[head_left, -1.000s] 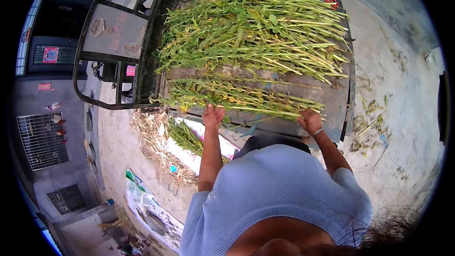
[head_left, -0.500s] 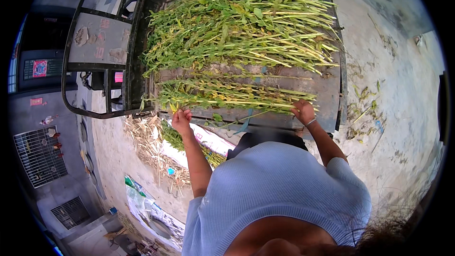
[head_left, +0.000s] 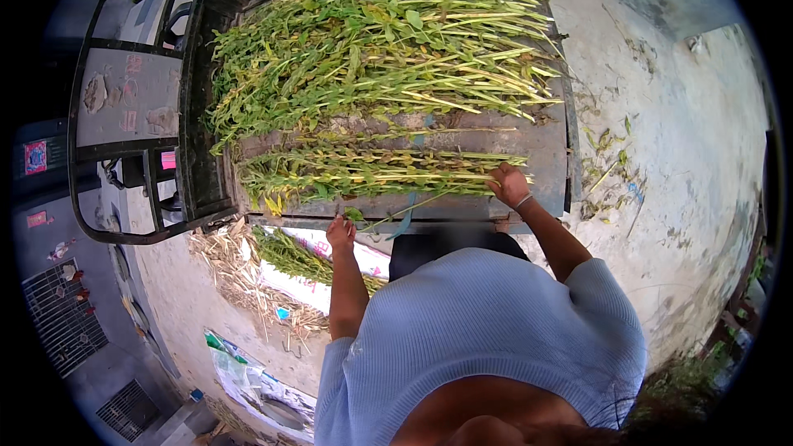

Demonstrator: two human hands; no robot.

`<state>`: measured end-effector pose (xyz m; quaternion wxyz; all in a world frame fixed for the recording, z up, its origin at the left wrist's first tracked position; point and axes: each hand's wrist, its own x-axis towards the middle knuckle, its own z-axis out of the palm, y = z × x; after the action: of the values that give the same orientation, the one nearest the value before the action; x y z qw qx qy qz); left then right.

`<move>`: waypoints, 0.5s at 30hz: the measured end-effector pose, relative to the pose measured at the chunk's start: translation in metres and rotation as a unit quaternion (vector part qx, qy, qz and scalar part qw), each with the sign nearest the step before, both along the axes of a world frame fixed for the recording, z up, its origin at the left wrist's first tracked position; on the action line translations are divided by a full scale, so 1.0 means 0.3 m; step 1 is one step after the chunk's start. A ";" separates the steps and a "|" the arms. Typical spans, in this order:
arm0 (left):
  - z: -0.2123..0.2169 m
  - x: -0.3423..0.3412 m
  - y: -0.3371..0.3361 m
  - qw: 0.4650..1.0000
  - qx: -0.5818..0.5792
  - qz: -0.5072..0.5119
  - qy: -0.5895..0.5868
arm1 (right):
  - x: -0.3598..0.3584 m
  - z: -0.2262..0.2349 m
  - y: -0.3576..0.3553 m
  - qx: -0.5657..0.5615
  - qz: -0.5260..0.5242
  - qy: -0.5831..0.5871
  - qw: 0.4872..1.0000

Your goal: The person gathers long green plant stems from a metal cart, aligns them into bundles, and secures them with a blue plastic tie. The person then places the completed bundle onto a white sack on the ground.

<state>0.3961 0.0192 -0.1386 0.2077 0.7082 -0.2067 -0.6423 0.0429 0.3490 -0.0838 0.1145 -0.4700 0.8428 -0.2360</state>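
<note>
On the truck bed point(head_left: 545, 144), a thin row of leafy green and yellowing plant stalks point(head_left: 388, 169) lies near me, cut ends to the right. My right hand point(head_left: 509, 185) is closed around stalks at the cut ends. At the bed's near edge my left hand point(head_left: 340, 232) has its fingers curled together beside a small green leaf point(head_left: 354, 215); what they hold, if anything, is too small to make out. A loose thin stem point(head_left: 402, 214) slants out near that leaf. Farther back spreads a thick pile of the same stalks point(head_left: 388, 41).
A dark metal frame point(head_left: 76, 144) with a worn panel rises at the bed's left end. Below the near edge lie dry husks point(head_left: 227, 268), a white sack point(head_left: 285, 282) and more green stalks point(head_left: 289, 252) on the ground. Leaf scraps point(head_left: 607, 169) litter the concrete at right.
My left hand has moved right and toward me, away from the leafy tips of the near row. My right hand stays at the cut ends. The whole view has shifted slightly.
</note>
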 end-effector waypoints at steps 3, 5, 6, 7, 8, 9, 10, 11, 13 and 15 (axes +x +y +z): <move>-0.114 -0.005 -0.014 0.997 0.005 -0.074 -0.008 | -0.006 -0.038 -0.025 0.077 0.003 0.023 0.997; -0.177 -0.010 -0.022 0.996 0.009 -0.090 0.002 | -0.002 -0.053 -0.036 0.162 0.019 0.068 0.984; -0.174 -0.027 -0.027 0.995 0.008 -0.102 0.009 | 0.006 -0.070 -0.043 0.181 0.014 0.073 0.981; -0.181 -0.059 -0.021 0.994 0.014 -0.104 0.012 | 0.015 -0.085 -0.044 0.201 0.010 0.078 0.976; -0.181 -0.069 -0.032 0.995 0.014 -0.099 0.010 | 0.024 -0.094 -0.061 0.213 0.012 0.081 0.974; -0.183 -0.082 -0.036 0.995 0.014 -0.094 0.009 | 0.031 -0.097 -0.061 0.218 0.004 0.073 0.973; -0.191 -0.106 -0.038 0.996 0.045 -0.077 0.022 | 0.037 -0.098 -0.056 0.223 -0.004 0.064 0.973; -0.197 -0.122 -0.041 0.995 0.052 -0.072 0.047 | 0.044 -0.096 -0.067 0.224 -0.009 0.053 0.973; -0.207 -0.121 -0.049 0.993 0.059 -0.056 0.088 | 0.051 -0.108 -0.086 0.245 -0.013 0.031 0.969; -0.227 -0.127 -0.064 0.994 0.049 -0.046 0.083 | 0.062 -0.117 -0.095 0.258 -0.031 0.027 0.965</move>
<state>0.3579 -0.0001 -0.2068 0.1594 0.6517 -0.1890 -0.7170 0.0614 0.3205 -0.1189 0.2018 -0.4048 0.8919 -0.0012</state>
